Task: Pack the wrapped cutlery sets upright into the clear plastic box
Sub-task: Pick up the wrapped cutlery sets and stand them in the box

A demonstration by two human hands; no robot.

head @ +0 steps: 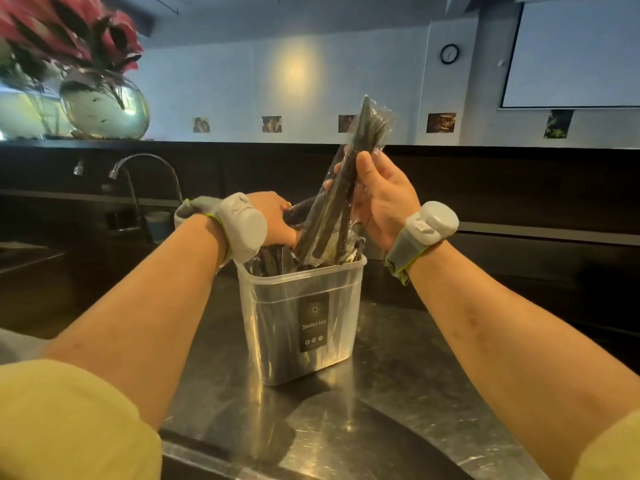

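Observation:
A clear plastic box (277,306) with a black "Sealed box" label stands on the steel counter, holding several wrapped black cutlery sets (277,259) upright. My right hand (381,199) grips one wrapped cutlery set (360,147) by its middle; it is tilted, its lower end at the box's mouth and its top pointing up and right. My left hand (273,216) is above the box's far left corner, its fingers curled over the tops of the packed sets. Both wrists wear grey bands.
The steel counter (398,368) extends around the box. A sink tap (149,168) stands at the back left. Round glass vases (107,105) with red flowers sit on a dark ledge at upper left. A dark back wall runs behind the counter.

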